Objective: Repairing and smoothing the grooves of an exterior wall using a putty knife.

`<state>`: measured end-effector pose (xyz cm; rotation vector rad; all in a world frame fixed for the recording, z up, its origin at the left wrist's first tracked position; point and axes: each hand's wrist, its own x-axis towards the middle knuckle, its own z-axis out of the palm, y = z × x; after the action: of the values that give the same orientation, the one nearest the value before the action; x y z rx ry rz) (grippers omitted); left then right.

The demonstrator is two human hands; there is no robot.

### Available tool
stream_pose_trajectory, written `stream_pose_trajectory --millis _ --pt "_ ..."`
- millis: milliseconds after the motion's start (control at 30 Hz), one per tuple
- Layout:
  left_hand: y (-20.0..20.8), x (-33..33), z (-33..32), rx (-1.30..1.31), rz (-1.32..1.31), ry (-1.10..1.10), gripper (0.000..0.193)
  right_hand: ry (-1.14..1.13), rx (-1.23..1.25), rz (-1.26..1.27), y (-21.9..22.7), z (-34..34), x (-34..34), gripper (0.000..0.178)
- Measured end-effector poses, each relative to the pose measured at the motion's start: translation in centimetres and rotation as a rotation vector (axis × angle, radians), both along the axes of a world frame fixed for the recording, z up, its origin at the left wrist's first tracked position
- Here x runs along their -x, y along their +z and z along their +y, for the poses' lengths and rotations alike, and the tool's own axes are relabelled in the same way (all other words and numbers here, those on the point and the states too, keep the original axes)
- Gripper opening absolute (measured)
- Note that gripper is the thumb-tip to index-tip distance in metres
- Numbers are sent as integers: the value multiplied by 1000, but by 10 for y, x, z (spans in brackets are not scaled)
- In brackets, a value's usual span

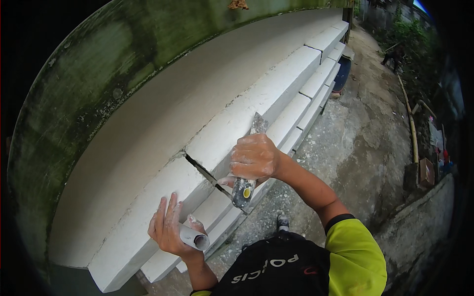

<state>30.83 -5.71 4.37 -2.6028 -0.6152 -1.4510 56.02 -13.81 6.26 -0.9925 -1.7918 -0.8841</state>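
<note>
My right hand (254,157) is closed around the dark, plaster-smeared handle of a putty knife (242,193). Its metal blade (259,123) points away from me over a white stepped moulding (227,126). My left hand (170,228), dusted with white, has its fingers bent over a rolled-up white tube (195,238) whose hollow end faces me. That hand lies against the moulding's near edge. Between the two hands, a dark open joint (202,170) splits the top white piece crosswise. My right thumb is partly hidden behind the handle.
Lower white steps (291,111) run along the moulding's right side. A pale wall panel (163,98) and a mossy green surface (98,69) rise on the left. The concrete path (365,113) extends away, with a bamboo pole (411,118) and small cardboard box (426,171) along its right.
</note>
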Motion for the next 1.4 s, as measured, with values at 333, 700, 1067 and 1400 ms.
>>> stream_pose_trajectory --millis 333,700,1067,1400 --pt "-7 -9 0 -46 -28 73 24 -123 -225 118 -8 -23 -80 32" --pt "-24 -12 13 -164 -85 166 36 -140 -451 186 -50 -23 -127 26" --pt "-31 -22 19 -248 -217 187 39 3 -404 126 -45 -32 -132 27" --pt "-35 -21 23 -253 -257 186 44 -138 -309 191 -16 -49 -208 30"
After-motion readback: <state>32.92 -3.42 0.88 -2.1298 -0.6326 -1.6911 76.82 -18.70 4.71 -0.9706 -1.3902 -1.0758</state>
